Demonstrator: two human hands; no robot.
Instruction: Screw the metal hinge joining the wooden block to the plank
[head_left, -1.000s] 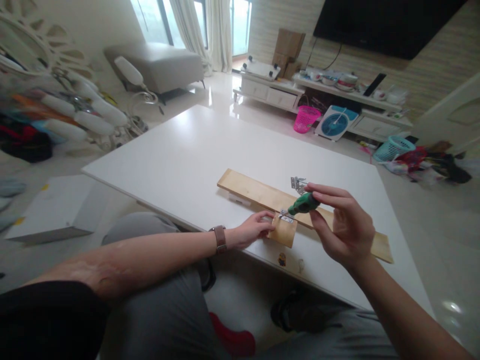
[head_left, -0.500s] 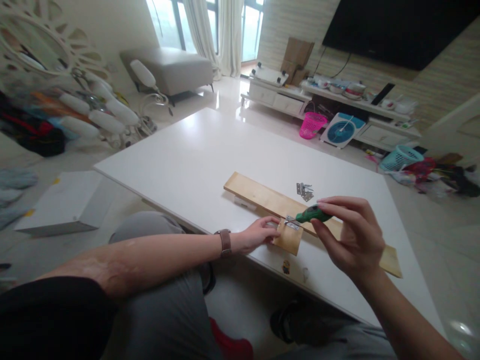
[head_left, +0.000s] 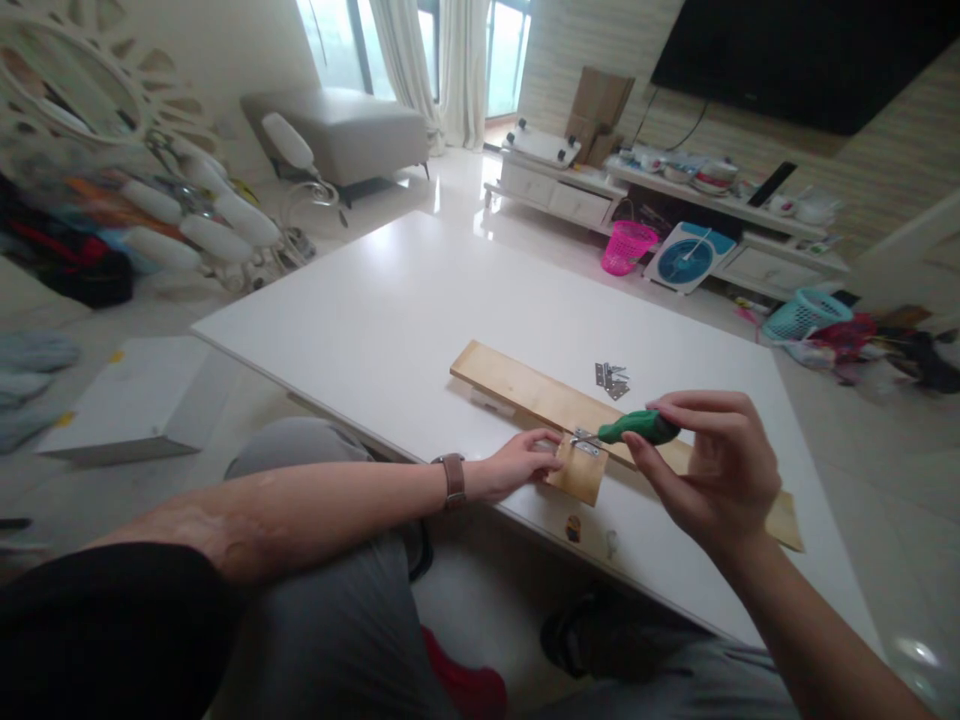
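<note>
My right hand [head_left: 720, 465] pinches the green handle of a screwdriver [head_left: 637, 427] between thumb and fingers. The screwdriver slants down to the left, its tip at a metal hinge [head_left: 586, 441]. That hinge lies where a small square wooden piece [head_left: 579, 475] meets a long wooden board [head_left: 525, 384]. Gripping the small piece by its left edge is my left hand [head_left: 525, 465], with a brown watch strap on the wrist. Whether a screw sits under the tip is too small to tell.
Loose metal hinges [head_left: 613, 380] lie behind the board on the white table [head_left: 360, 300]. Close to the table's front edge are a small yellow-and-dark item [head_left: 573, 528] and a small pale item [head_left: 611, 543]. A white box [head_left: 120, 395] stands on the floor at left.
My right hand has shifted slightly right, and the screwdriver handle now lies flatter. The left hand keeps its hold on the small wooden piece. The whole view has moved a little.
</note>
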